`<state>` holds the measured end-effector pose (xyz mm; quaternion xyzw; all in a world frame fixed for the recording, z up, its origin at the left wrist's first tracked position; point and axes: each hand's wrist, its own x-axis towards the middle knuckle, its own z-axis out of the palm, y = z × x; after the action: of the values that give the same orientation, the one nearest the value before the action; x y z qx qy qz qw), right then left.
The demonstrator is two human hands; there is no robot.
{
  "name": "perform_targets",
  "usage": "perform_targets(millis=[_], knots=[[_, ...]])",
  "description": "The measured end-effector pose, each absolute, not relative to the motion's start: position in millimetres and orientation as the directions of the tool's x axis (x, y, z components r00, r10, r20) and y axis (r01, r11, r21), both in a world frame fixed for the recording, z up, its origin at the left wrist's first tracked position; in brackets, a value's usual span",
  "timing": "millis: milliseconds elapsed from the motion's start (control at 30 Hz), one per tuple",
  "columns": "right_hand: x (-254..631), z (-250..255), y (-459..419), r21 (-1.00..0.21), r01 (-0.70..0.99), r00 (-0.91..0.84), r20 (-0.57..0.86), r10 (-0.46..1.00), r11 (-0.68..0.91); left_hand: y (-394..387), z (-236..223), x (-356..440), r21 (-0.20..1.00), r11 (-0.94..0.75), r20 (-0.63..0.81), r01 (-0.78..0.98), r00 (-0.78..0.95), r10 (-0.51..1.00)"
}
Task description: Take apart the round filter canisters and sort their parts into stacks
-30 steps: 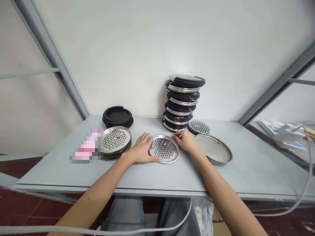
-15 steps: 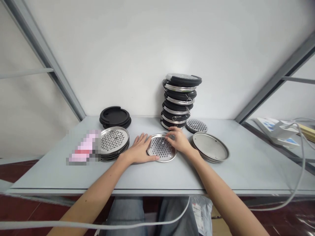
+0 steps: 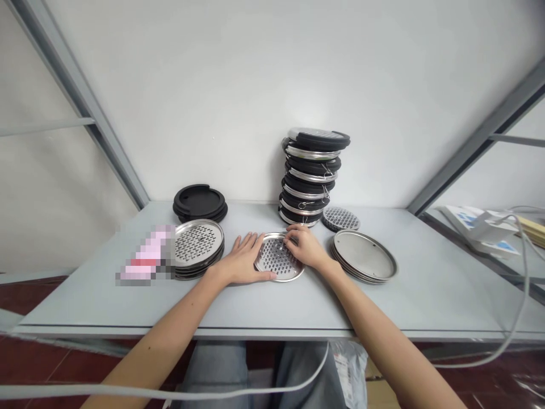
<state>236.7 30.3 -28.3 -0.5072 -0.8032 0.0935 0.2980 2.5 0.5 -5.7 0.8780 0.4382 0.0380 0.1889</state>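
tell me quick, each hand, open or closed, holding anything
Left hand: open, spread against the left edge of the perforated metal disc.
Right hand: fingers bent over that disc; grip cannot be told.

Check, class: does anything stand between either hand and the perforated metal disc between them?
Nothing visible does. The left hand lies on the left rim of the perforated metal disc, and the right hand is over its right side.
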Motion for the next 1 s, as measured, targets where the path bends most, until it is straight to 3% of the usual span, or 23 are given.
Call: perform_targets(millis=[600,800,1000], knots=[[233,-14,24,-0.5,0.743,-0.251,0.407,0.878,0.444,3,-8,4,0.347,-0.518,-0.109,0.782,0.582,0.806],[233,-9,24,-0.657,0.686,-0.161,0.282,0.946,0.312,3,-8,3,0.37,-0.516,-0.092,0.773,0.583,0.808],[235,-11,30,-0.834,0.462,-0.113,0.284,0.952,0.303,3,-9,1,0.396,-0.539,-0.051,0.744,0.604,0.796]])
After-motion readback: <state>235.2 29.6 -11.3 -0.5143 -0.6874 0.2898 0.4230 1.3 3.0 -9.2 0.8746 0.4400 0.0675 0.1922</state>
